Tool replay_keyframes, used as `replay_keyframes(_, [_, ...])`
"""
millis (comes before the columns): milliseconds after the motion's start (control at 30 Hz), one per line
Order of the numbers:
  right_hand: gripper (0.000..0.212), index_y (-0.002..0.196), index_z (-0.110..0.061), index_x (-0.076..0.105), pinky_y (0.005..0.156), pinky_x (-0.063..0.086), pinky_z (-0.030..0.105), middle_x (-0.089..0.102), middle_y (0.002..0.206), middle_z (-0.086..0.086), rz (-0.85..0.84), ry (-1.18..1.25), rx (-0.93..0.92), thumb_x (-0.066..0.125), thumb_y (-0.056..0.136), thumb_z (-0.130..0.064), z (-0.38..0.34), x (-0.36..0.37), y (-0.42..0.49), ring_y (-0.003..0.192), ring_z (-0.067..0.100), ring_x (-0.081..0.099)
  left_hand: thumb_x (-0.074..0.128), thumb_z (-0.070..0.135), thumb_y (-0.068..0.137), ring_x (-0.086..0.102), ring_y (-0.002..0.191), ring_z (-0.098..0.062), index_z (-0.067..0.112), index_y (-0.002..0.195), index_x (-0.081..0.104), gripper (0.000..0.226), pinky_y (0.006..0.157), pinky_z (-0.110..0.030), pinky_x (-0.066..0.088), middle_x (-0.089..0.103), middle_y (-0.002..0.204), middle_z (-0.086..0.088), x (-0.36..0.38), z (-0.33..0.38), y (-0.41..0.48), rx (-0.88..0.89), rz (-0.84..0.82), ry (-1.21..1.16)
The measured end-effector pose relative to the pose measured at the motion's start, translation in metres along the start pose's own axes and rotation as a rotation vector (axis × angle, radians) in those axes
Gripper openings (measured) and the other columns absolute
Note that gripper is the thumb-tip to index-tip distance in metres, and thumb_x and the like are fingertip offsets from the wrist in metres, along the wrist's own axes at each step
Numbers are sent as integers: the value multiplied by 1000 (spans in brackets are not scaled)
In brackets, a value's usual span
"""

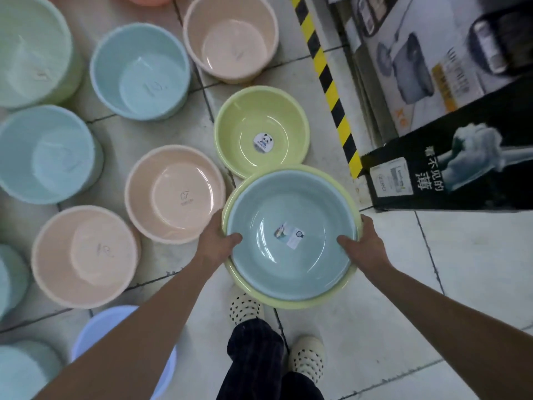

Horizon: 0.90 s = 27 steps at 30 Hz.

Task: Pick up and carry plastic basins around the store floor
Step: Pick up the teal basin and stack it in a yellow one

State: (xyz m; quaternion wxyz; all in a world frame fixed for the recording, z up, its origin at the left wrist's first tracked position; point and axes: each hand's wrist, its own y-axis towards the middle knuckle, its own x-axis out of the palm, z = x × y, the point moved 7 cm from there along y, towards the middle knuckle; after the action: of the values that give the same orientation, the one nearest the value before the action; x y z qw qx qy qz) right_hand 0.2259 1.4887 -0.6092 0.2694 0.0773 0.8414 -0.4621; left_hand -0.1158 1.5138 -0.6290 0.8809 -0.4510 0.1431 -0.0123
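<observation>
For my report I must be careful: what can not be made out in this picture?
Head view:
- Fingers of left hand and right hand: hidden under the basin rims.
- Inside of yellow basin: covered by the nested blue basin.
- Text on sticker: too small, blurred.
- Part of lavender basin: behind the left arm.

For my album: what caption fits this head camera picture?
Left hand and right hand carry a blue basin nested in a yellow basin.
</observation>
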Motion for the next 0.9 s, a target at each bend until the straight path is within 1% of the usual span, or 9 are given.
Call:
replay_keyframes(67, [66,143,-26,35,78,48,35,56,108,3,-51,-24,-22,67,86,-20,-21,-8,-9,95,25,56,68,14,69,70,94,-21,54,103,56,54,84,-50,58,70,101,6,-8,4,-16,-27,2,-23])
replay_keyframes(133, [65,144,-25,36,80,47,35,56,108,2,-58,-81,-98,66,87,-18,-111,-38,-39,97,25,56,68,17,67,70,94,-22,49,112,56,57,83,-50,59,71,101,6,-56,67,-48,-55,49,-80])
replay_keyframes(233, [62,140,-25,40,81,50,36,60,110,4,-87,-100,-137,67,85,-16,-128,-42,-45,98,25,59,69,19,64,69,98,-23,39,123,55,63,85,-49,58,70,106,5,-59,78,-57,-40,27,-79])
replay_keyframes(333, [60,138,-24,42,67,47,29,59,106,1,-94,-113,-161,68,84,-16,-161,-45,-50,95,22,58,70,20,61,68,100,-23,36,121,53,63,91,-48,55,70,108,4,-76,100,-61,-44,56,-99])
replay_keyframes(400, [61,137,-24,42,67,46,29,59,107,2,-104,-116,-194,69,83,-17,-185,-50,-47,95,23,58,70,21,61,68,99,-23,37,116,54,59,91,-47,55,70,107,4,-86,120,-62,-51,70,-82])
replay_keyframes(500, [60,137,-27,41,76,48,33,59,110,4,-132,-105,-192,68,84,-17,-211,-48,-33,99,26,58,70,23,62,68,97,-23,37,105,58,46,88,-47,57,70,105,1,-95,139,-45,-51,84,-80])
replay_keyframes(633, [58,137,-27,42,66,46,29,58,107,1,-151,-123,-185,67,86,-17,-234,-41,-6,98,24,57,71,28,61,68,98,-25,22,118,60,58,89,-49,56,70,108,-2,-99,148,-20,-75,123,-64])
replay_keyframes(733, [58,137,-25,42,75,46,31,59,109,1,-179,-148,-192,67,85,-17,-249,-32,23,99,25,58,73,25,63,67,100,-26,19,126,57,65,90,-47,55,69,110,-2,-99,155,5,-97,159,-71])
replay_keyframes(900, [62,140,-25,39,80,50,36,58,112,1,-165,-210,-177,69,85,-24,-257,-11,79,102,26,58,72,8,80,63,102,-27,18,132,53,56,89,-38,51,65,111,-2,-95,162,64,-81,215,-63])
